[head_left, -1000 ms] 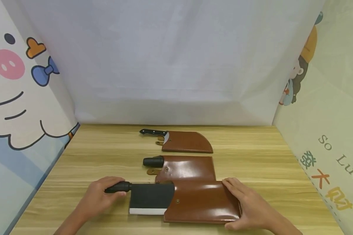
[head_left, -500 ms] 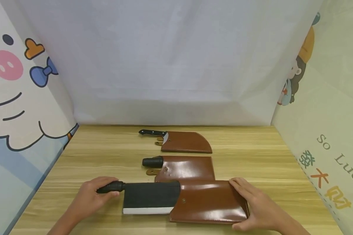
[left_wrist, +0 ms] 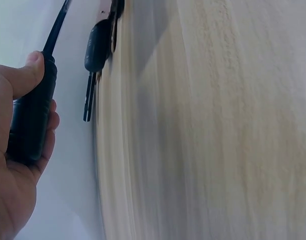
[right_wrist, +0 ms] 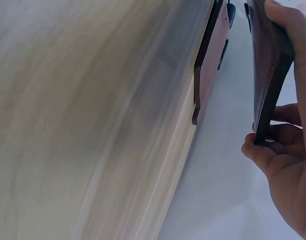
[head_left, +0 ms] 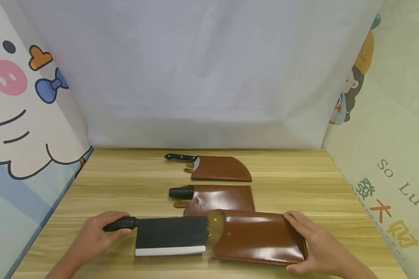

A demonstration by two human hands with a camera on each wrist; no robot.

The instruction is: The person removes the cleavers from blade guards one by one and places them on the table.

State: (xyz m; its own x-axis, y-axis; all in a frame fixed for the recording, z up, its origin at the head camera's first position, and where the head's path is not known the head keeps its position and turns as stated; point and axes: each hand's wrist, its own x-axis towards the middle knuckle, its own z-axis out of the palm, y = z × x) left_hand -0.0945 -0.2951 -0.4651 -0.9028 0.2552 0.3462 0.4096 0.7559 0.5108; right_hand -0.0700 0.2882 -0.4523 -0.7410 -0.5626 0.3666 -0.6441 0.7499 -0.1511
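Observation:
In the head view my left hand [head_left: 94,236] grips the black handle [left_wrist: 33,115] of a cleaver [head_left: 171,234] with a dark blade and a pale cutting edge. The whole blade shows, its far end close beside the mouth of a brown leather knife sheath [head_left: 262,238]. Two tan straps with snaps [head_left: 215,220] stick out at that mouth; whether they touch the blade I cannot tell. My right hand [head_left: 321,246] holds the sheath by its far end, fingers at the top corner and thumb at the bottom. The right wrist view shows the sheath [right_wrist: 265,75] edge-on, held above the table.
Behind lie two more knives in brown sheaths: one with a stubby black handle [head_left: 181,192], its sheath [head_left: 227,199] partly hidden by the held one, and a farther one with a riveted handle [head_left: 181,157]. A wood-grain table [head_left: 293,174] meets a white backdrop [head_left: 209,77].
The cleaver blade has slid left out of the sheath, exposing its far end and the tan straps. My left hand has moved left, and my right hand has moved right with the sheath.

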